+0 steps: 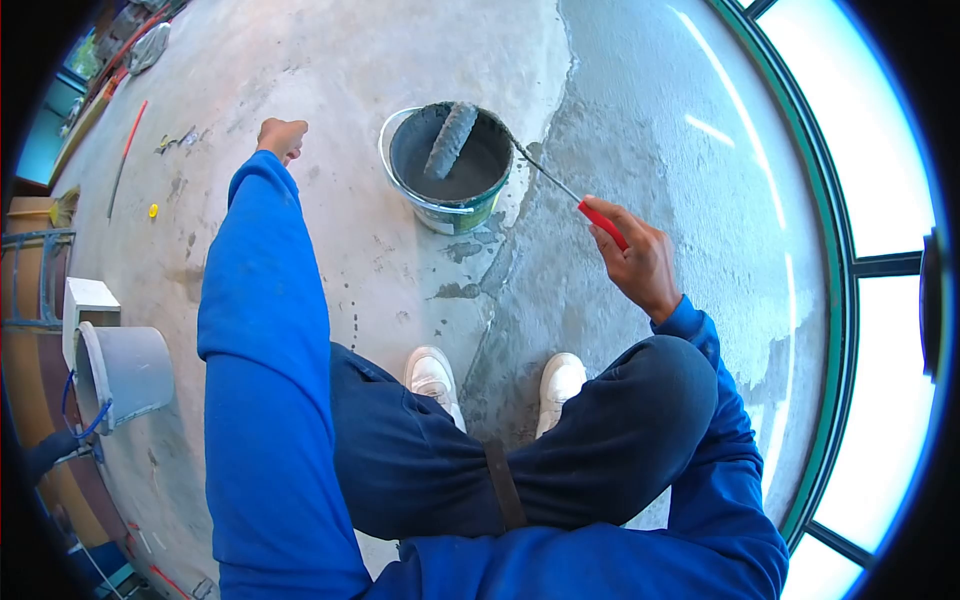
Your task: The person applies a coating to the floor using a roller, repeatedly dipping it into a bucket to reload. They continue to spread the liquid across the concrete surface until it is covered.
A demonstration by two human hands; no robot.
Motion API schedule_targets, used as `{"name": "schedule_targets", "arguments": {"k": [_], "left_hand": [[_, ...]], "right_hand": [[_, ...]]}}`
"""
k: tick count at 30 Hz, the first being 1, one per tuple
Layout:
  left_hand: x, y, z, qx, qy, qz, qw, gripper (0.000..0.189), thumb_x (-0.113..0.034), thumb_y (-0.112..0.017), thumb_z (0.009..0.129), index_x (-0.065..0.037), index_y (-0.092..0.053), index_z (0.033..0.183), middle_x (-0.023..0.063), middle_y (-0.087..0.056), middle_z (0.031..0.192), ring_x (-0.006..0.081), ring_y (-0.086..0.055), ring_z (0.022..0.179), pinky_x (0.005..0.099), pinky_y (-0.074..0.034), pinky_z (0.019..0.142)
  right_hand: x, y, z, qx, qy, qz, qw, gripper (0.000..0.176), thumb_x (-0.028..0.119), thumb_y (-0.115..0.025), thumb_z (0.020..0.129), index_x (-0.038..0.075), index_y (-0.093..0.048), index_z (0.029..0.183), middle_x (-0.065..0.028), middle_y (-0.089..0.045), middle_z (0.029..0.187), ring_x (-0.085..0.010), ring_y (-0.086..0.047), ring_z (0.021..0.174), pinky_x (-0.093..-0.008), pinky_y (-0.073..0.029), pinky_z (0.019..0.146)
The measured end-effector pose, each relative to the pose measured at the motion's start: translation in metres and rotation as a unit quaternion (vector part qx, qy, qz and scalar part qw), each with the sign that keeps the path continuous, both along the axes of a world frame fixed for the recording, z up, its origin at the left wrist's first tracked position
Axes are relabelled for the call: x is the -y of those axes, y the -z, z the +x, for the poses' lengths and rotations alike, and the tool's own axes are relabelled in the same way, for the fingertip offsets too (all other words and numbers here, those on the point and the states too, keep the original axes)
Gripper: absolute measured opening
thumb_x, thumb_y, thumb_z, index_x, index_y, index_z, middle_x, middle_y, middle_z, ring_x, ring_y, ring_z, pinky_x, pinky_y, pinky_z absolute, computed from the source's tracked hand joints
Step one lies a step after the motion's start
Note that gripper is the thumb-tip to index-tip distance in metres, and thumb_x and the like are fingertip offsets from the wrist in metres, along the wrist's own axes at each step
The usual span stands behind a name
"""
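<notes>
My right hand (640,255) is closed around the red handle (604,224) of a paint roller. The roller's thin metal rod runs up and left to its grey, coated sleeve (452,140), which lies inside a bucket (458,216) of dark grey liquid. My left hand (284,137) is held out to the left of the bucket, touching nothing that shows; its fingers are curled and partly turned away, so whether anything is in them is unclear. Wet grey coating (620,130) covers the floor on the right, beside paler floor on the left.
A grey bucket (138,372) stands at the left beside a white box (92,294). Farther up are a yellow item (153,211) and a red rod (136,128) on the floor. Green-framed glass panels (850,300) line the right. My white shoes (432,376) are below the bucket.
</notes>
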State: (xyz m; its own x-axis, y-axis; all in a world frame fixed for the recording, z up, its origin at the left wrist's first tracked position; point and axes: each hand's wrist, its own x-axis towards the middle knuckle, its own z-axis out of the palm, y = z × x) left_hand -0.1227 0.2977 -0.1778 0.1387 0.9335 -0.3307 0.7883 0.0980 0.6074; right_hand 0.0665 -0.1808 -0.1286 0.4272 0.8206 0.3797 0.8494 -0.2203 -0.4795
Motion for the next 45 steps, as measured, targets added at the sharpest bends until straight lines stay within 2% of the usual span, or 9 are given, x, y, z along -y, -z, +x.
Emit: {"name": "schedule_targets", "arguments": {"k": [3, 9, 13, 21, 27, 33, 39, 42, 45], "left_hand": [[0.002, -0.001, 0.002, -0.004, 0.003, -0.006, 1.000, 0.015, -0.015, -0.059, 0.073, -0.002, -0.055, 0.069, 0.0065, -0.057, 0.063, 0.0133, -0.049, 0.048, 0.0281, -0.032, 0.042], [0.010, -0.016, 0.007, -0.005, 0.090, -0.138, 0.986, 0.032, -0.035, -0.061, 0.081, -0.003, -0.057, 0.086, 0.0078, -0.059, 0.075, 0.0117, -0.051, 0.060, 0.0257, -0.039, 0.050], [0.049, -0.059, 0.040, -0.016, 0.211, -0.311, 0.927, 0.048, -0.049, -0.055, 0.086, -0.002, -0.058, 0.097, 0.0105, -0.060, 0.080, 0.0145, -0.055, 0.071, 0.0271, -0.045, 0.062], [0.101, -0.080, 0.081, -0.028, 0.296, -0.261, 0.918, 0.015, -0.017, -0.064, 0.078, -0.005, -0.057, 0.073, 0.0056, -0.055, 0.067, 0.0152, -0.054, 0.061, 0.0269, -0.046, 0.054], [0.129, -0.071, 0.123, 0.104, 0.271, -0.202, 0.936, 0.014, -0.017, -0.063, 0.077, -0.010, -0.053, 0.071, -0.0016, -0.044, 0.059, 0.0093, -0.042, 0.050, 0.0240, -0.041, 0.048], [0.171, -0.088, 0.155, 0.119, 0.233, -0.199, 0.944, 0.014, -0.009, -0.060, 0.065, -0.006, -0.047, 0.069, 0.0017, -0.039, 0.061, 0.0129, -0.042, 0.052, 0.0269, -0.041, 0.046], [0.196, -0.096, 0.169, 0.082, 0.289, -0.171, 0.939, 0.013, -0.010, -0.058, 0.063, -0.007, -0.046, 0.065, 0.0023, -0.039, 0.060, 0.0135, -0.041, 0.051, 0.0275, -0.037, 0.044], [0.198, -0.096, 0.170, 0.089, 0.290, -0.154, 0.940, 0.012, -0.011, -0.057, 0.063, -0.008, -0.046, 0.062, 0.0007, -0.040, 0.057, 0.0120, -0.039, 0.048, 0.0268, -0.032, 0.041], [0.195, -0.092, 0.180, 0.094, 0.333, -0.161, 0.924, 0.012, -0.013, -0.057, 0.064, -0.010, -0.046, 0.060, -0.0011, -0.039, 0.054, 0.0101, -0.037, 0.045, 0.0266, -0.029, 0.039]], "right_hand": [[0.006, 0.008, 0.003, -0.184, 0.022, -0.043, 0.982, 0.028, 0.015, -0.060, 0.089, 0.011, -0.058, 0.116, -0.0109, -0.066, 0.077, -0.0158, -0.058, 0.053, -0.0282, -0.046, 0.052], [0.012, 0.006, 0.012, -0.618, 0.021, -0.074, 0.782, 0.033, 0.024, -0.055, 0.094, 0.008, -0.052, 0.123, 0.0006, -0.050, 0.066, -0.0022, -0.038, 0.046, -0.0183, -0.028, 0.039], [0.013, 0.017, 0.016, -0.688, 0.018, -0.045, 0.724, 0.034, 0.024, -0.055, 0.094, 0.008, -0.050, 0.124, -0.0027, -0.050, 0.069, -0.0016, -0.036, 0.045, -0.0162, -0.027, 0.037], [0.021, 0.027, 0.014, -0.765, -0.006, -0.020, 0.643, 0.032, 0.023, -0.053, 0.095, 0.009, -0.050, 0.124, -0.0017, -0.048, 0.071, -0.0013, -0.033, 0.045, -0.0149, -0.026, 0.037], [0.063, 0.029, 0.004, -0.757, -0.001, 0.043, 0.651, 0.034, 0.026, -0.053, 0.095, 0.012, -0.048, 0.125, 0.0005, -0.045, 0.070, -0.0006, -0.030, 0.045, -0.0146, -0.025, 0.037], [0.195, 0.037, -0.008, -0.738, 0.159, 0.171, 0.633, 0.032, 0.024, -0.054, 0.094, 0.011, -0.050, 0.123, 0.0003, -0.047, 0.069, -0.0008, -0.032, 0.045, -0.0149, -0.026, 0.037], [0.271, 0.095, 0.034, -0.485, 0.391, 0.069, 0.779, 0.032, 0.024, -0.059, 0.089, 0.010, -0.055, 0.118, -0.0038, -0.053, 0.065, -0.0053, -0.046, 0.050, -0.0223, -0.037, 0.040], [0.278, 0.157, 0.070, -0.278, 0.411, 0.002, 0.868, 0.032, 0.025, -0.061, 0.086, 0.008, -0.059, 0.113, -0.0124, -0.063, 0.072, -0.0202, -0.061, 0.061, -0.0348, -0.049, 0.055], [0.275, 0.176, 0.069, -0.175, 0.427, -0.053, 0.885, 0.031, 0.026, -0.059, 0.085, 0.009, -0.060, 0.111, -0.0184, -0.067, 0.088, -0.0360, -0.064, 0.081, -0.0429, -0.050, 0.073]]}}
